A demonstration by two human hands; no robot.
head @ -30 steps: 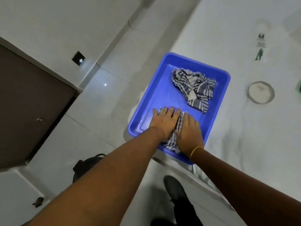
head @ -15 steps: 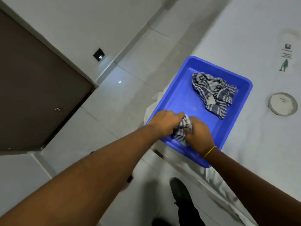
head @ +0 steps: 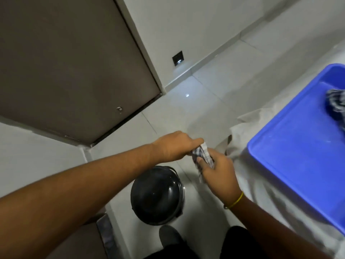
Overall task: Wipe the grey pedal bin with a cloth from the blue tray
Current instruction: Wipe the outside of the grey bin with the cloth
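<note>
Lifted off the tray point(head: 291, 165), cloth point(head: 202, 156) seemingly pinched between both hands' grip above bin point(head: 156, 195).

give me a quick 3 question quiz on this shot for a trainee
1. True or false: both hands grip the same cloth.
2. Where is the bin relative to the hands? A) on the floor below them B) inside the tray C) behind the door
3. Fill in: a second cloth lies in the blue ____.

Key
1. True: the left hand and right hand meet on the checked cloth.
2. A: the bin stands on the floor with its lid shut, not touched by the cloth.
3. Tray: it sits at the right edge of the view, on a white cover.
</note>
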